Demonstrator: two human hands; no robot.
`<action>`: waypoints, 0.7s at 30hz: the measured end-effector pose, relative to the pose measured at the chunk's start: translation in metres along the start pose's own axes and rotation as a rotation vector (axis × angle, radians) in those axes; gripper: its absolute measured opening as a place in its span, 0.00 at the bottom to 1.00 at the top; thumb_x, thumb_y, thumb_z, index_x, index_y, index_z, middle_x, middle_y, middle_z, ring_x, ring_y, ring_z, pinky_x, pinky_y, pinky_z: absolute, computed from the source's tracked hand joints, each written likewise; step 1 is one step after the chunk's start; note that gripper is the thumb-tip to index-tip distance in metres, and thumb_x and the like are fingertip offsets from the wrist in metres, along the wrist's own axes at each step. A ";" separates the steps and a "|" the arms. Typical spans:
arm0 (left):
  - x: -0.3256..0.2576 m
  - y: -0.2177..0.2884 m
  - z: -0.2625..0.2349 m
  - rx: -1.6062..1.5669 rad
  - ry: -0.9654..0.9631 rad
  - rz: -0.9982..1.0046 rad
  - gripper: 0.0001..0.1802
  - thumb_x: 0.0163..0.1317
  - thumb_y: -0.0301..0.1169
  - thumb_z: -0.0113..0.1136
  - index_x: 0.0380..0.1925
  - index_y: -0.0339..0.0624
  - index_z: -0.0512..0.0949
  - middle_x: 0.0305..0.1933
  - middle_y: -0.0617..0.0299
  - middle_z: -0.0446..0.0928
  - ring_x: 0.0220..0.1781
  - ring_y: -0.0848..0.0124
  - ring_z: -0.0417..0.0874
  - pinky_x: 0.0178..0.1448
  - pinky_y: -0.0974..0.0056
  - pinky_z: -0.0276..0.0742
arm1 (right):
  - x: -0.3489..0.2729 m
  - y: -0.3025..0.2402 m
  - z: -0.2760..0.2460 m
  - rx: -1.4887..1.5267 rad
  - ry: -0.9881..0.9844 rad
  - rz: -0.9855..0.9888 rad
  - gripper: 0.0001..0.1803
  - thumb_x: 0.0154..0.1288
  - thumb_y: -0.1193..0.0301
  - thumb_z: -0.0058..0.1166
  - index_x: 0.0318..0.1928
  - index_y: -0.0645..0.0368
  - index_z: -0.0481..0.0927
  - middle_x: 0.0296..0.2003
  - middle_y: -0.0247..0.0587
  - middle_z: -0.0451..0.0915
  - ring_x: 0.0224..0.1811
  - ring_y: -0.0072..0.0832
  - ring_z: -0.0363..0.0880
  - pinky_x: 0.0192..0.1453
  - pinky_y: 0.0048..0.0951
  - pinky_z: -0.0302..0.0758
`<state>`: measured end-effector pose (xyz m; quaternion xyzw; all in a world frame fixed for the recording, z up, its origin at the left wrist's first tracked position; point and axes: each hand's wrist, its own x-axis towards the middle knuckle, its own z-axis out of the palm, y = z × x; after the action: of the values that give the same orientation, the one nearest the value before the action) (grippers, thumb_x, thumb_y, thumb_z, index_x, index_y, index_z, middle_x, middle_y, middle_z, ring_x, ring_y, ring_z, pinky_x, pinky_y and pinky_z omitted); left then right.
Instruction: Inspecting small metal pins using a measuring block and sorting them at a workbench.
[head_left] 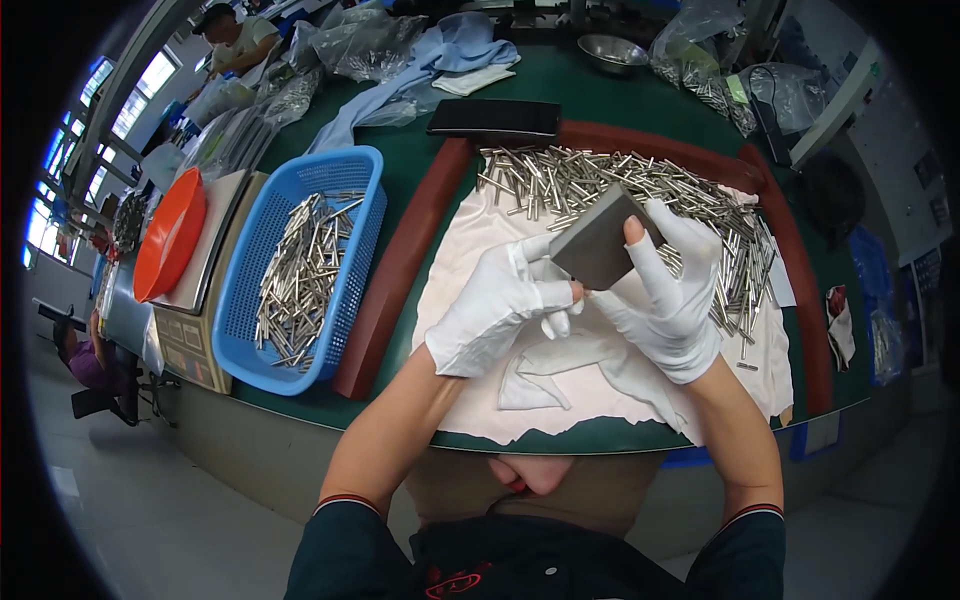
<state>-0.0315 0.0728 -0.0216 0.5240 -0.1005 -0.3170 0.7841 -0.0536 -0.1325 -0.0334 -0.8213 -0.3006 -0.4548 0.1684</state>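
Note:
A dark grey rectangular block (605,245) is held up, tilted, over the pale pink cloth (455,400). My right hand (675,290), in a white glove with bare fingertips showing, grips the block's right side. My left hand (490,310), gloved the same way, closes at its lower left edge; whether something small is also pinched there is hidden. Behind the block lies a heap of shiny metal pins (570,185), spreading down the right side of the cloth. Beneath my hands rests a crumpled white cloth (535,375).
Red-brown rails (405,265) frame the work area. To the left stand a blue basket (228,300) of metal pins and an orange-red tray (172,235). A black phone-like slab (495,118) lies on the far rail. Beyond are a metal bowl (612,50) and plastic bags (370,45).

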 end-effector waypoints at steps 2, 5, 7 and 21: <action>-0.002 0.006 0.001 0.002 0.024 -0.012 0.33 0.57 0.22 0.64 0.63 0.30 0.67 0.31 0.57 0.80 0.24 0.76 0.80 0.29 0.74 0.74 | 0.001 0.000 0.000 -0.003 -0.010 0.033 0.45 0.37 0.70 0.73 0.63 0.57 0.73 0.56 0.51 0.69 0.50 0.45 0.69 0.51 0.42 0.69; -0.001 0.000 -0.003 -0.027 0.024 0.037 0.31 0.58 0.20 0.63 0.63 0.31 0.68 0.31 0.56 0.80 0.23 0.76 0.79 0.28 0.74 0.74 | -0.007 0.006 -0.003 0.035 -0.030 0.057 0.45 0.37 0.69 0.73 0.63 0.57 0.73 0.56 0.51 0.69 0.50 0.45 0.69 0.52 0.42 0.69; 0.002 0.001 0.001 -0.017 0.013 0.032 0.32 0.58 0.20 0.63 0.64 0.31 0.66 0.31 0.56 0.79 0.23 0.74 0.80 0.27 0.73 0.75 | -0.002 0.004 -0.001 0.058 -0.029 0.103 0.44 0.38 0.68 0.73 0.62 0.56 0.74 0.55 0.49 0.70 0.51 0.44 0.69 0.54 0.41 0.69; -0.003 0.005 0.001 -0.036 -0.063 -0.021 0.34 0.59 0.20 0.62 0.66 0.32 0.65 0.34 0.58 0.81 0.24 0.77 0.78 0.27 0.74 0.73 | 0.001 0.004 -0.008 0.240 -0.151 0.266 0.46 0.41 0.73 0.73 0.66 0.56 0.70 0.56 0.46 0.69 0.55 0.38 0.72 0.55 0.35 0.74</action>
<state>-0.0323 0.0753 -0.0169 0.5004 -0.1141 -0.3434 0.7866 -0.0562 -0.1397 -0.0282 -0.8595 -0.2532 -0.3266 0.3007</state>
